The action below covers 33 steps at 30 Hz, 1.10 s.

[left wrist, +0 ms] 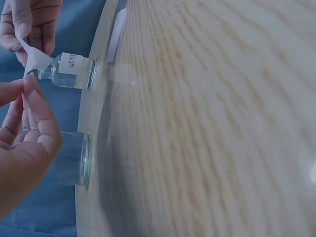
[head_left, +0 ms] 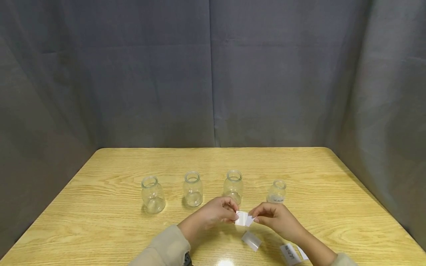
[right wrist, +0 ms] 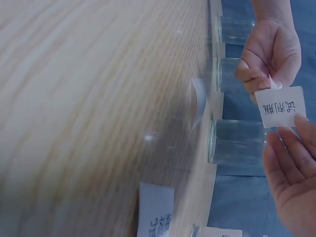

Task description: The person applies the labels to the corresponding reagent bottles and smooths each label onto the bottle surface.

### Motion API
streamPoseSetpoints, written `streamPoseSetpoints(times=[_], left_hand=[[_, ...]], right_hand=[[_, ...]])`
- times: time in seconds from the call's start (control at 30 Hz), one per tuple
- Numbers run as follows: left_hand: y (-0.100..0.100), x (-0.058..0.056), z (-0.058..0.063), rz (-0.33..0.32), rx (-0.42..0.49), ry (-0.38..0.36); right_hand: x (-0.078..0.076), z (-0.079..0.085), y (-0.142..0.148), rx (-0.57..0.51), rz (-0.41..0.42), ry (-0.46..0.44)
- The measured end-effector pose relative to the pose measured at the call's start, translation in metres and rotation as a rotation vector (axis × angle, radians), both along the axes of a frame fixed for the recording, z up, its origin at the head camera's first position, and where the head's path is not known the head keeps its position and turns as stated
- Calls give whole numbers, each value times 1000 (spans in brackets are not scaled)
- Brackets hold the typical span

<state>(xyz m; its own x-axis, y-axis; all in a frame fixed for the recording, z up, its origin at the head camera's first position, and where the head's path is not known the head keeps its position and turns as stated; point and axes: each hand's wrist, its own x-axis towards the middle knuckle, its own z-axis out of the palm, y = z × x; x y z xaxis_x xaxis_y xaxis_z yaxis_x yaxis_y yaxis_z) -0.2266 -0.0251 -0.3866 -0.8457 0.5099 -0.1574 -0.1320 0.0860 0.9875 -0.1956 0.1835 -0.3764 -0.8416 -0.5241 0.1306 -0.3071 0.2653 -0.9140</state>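
Note:
Both hands hold a white adhesive label (head_left: 242, 218) with handwritten black characters, seen on its face in the right wrist view. My left hand (head_left: 217, 213) pinches one edge between thumb and fingers, where a thin white flap (right wrist: 273, 83) stands up. The thumb and fingertips of my right hand (head_left: 274, 218) pinch the opposite edge. In the left wrist view the paper (left wrist: 37, 60) stretches bent between the two hands. Just behind the hands stands an open clear glass jar (head_left: 234, 184), partly hidden by the left hand.
Two more clear jars (head_left: 153, 195) (head_left: 193, 190) stand to the left. A jar with a written label (head_left: 276, 192) stands at the right. On the wooden table (head_left: 100, 221) lie a curled translucent slip (head_left: 252, 241) and a written label (head_left: 290, 254), with a white piece (head_left: 302, 252) beside the right forearm.

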Motion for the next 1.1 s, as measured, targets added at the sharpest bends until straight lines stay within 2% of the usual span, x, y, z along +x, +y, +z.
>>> streamPoseSetpoints(times=[0.1, 0.33, 0.7, 0.83, 1.1], left_hand=[[-3, 0, 0, -6, -10, 3], [-8, 1, -3, -33, -1, 5], [-14, 5, -7, -23, -44, 2], [-17, 6, -7, -40, -62, 7], [-22, 5, -8, -129, -138, 34]], right_hand=[[0, 0, -1, -5, 13, 3], [-1, -3, -1, -4, 34, 81], [1, -3, -7, -32, -13, -31], [1, -3, -9, -21, -35, -32], [-2, 0, -10, -10, -47, -28]])
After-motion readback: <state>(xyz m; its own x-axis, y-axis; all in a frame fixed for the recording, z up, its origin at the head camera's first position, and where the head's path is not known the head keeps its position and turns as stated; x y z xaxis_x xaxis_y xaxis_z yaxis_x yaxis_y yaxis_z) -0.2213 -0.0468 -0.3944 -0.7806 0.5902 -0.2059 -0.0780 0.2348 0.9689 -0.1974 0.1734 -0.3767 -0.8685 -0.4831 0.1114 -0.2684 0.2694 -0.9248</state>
